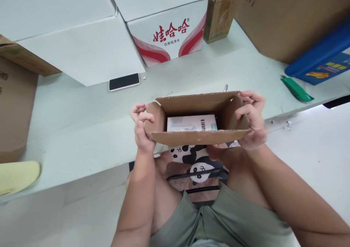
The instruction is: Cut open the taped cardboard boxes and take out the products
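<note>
I hold a small open brown cardboard box (197,137) at the near edge of a pale table (82,130), above my lap. My left hand (140,126) grips the box's left side flap, fingers curled over it. My right hand (253,119) is closed on the right side flap, thumb and fingers pinching the cardboard. Inside the box lies a white product carton (191,123) with dark print and a blue corner, partly hidden by the near flap.
A phone (124,82) lies face up behind the box. White cartons, one with red print (169,34), and brown cartons (287,17) line the back. A green utility knife (296,89) and a blue package (322,63) lie at the right. A yellow object (16,176) sits at the left edge.
</note>
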Available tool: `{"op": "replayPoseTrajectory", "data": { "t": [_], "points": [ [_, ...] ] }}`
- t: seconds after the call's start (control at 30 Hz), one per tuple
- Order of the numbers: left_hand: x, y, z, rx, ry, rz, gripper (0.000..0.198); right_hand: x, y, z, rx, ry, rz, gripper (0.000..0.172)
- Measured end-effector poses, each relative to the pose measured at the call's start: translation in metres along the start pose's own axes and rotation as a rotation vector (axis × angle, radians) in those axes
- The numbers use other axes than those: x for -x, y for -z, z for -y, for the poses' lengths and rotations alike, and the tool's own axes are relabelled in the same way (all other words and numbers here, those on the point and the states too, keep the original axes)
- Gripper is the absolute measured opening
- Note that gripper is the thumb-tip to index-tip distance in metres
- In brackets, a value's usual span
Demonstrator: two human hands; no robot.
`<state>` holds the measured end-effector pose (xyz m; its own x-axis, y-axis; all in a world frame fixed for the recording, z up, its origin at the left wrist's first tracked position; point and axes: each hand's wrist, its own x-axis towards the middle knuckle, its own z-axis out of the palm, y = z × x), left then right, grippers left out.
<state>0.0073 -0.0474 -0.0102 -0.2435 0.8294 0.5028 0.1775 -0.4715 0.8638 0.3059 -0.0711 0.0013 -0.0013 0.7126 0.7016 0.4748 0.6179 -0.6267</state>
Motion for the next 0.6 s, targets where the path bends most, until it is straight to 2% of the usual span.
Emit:
{"op": "replayPoseTrajectory", "data": {
  "t": [0.1,0.17,0.2,0.23,0.33,0.4,0.5,0.6],
  "points": [
    [-0.012,0.011,-0.018,0.004,0.045,-0.110,0.039,0.004,-0.008,0.004,-0.011,0.179,0.034,0.058],
    [-0.022,0.019,-0.049,-0.068,0.031,-0.139,0.023,0.008,-0.015,0.011,0.007,0.244,0.085,0.046],
    [-0.028,0.021,-0.068,-0.162,0.027,-0.104,0.017,0.010,-0.018,0.015,0.007,0.264,0.092,0.043],
    [-0.033,0.021,-0.090,-0.324,0.038,-0.012,0.016,0.012,-0.021,0.019,0.003,0.280,0.089,0.041],
    [-0.050,0.005,-0.150,-0.963,0.255,0.534,0.026,0.017,-0.029,0.031,0.014,0.306,0.046,0.041],
    [-0.059,-0.015,-0.174,-1.335,0.363,0.841,0.033,0.020,-0.033,0.038,0.025,0.314,0.022,0.040],
    [-0.066,-0.048,-0.181,-1.675,0.392,1.164,0.043,0.024,-0.038,0.043,0.027,0.327,0.015,0.037],
    [-0.067,-0.075,-0.170,-1.775,0.377,1.363,0.056,0.025,-0.041,0.042,-0.003,0.310,0.015,0.035]
  ]
}}
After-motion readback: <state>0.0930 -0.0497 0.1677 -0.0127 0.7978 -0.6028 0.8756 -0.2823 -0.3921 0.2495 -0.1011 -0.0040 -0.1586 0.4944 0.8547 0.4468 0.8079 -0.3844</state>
